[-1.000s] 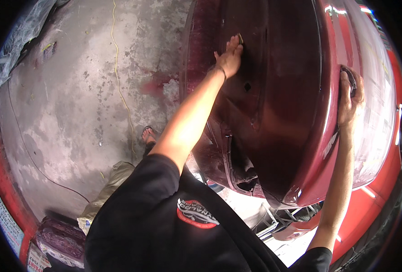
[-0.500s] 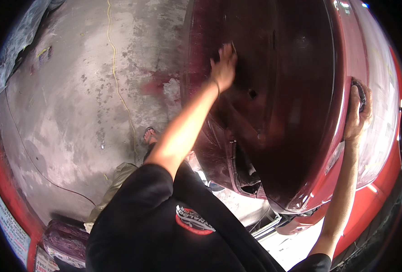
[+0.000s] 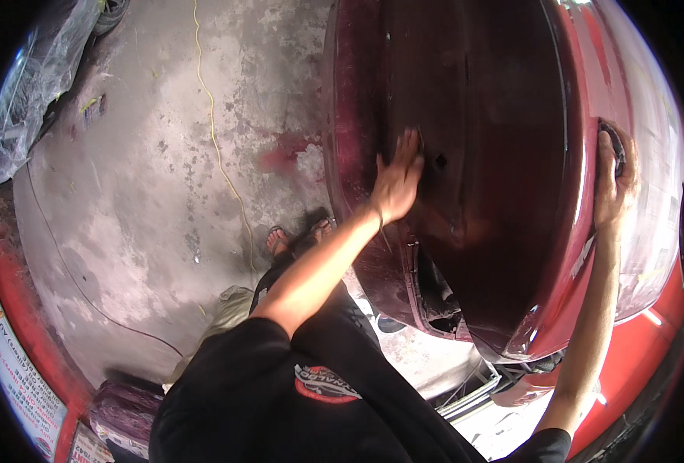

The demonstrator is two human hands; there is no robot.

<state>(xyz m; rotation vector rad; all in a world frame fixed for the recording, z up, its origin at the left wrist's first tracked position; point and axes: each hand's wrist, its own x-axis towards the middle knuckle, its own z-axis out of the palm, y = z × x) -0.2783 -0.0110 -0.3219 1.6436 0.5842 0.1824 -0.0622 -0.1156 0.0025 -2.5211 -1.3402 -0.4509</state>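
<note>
A large dark maroon car body panel [image 3: 504, 116] fills the middle and right of the view, with a small hole near its middle. My left hand [image 3: 400, 181] lies flat on it, fingers stretched out. A thin edge shows beside its fingertips; I cannot tell whether it is a sheet under the hand. Over the panel's right edge, beside a whitish, dusty surface [image 3: 647, 208], my right hand [image 3: 616, 189] is closed around a dark, rounded object [image 3: 618, 150] like a pad. Its fingers partly cover it.
A yellow cord [image 3: 217, 139] runs along the stained concrete floor [image 3: 149, 208] on the left. Plastic sheeting [image 3: 41, 85] covers something at the far left. Printed signs [image 3: 18, 370] and a maroon part [image 3: 126, 409] lie lower left. A red car surface [image 3: 628, 363] is lower right.
My left hand has slid nearer to me along the panel. My right hand stays at the panel's right edge with the dark object. The whole view has shifted slightly.
</note>
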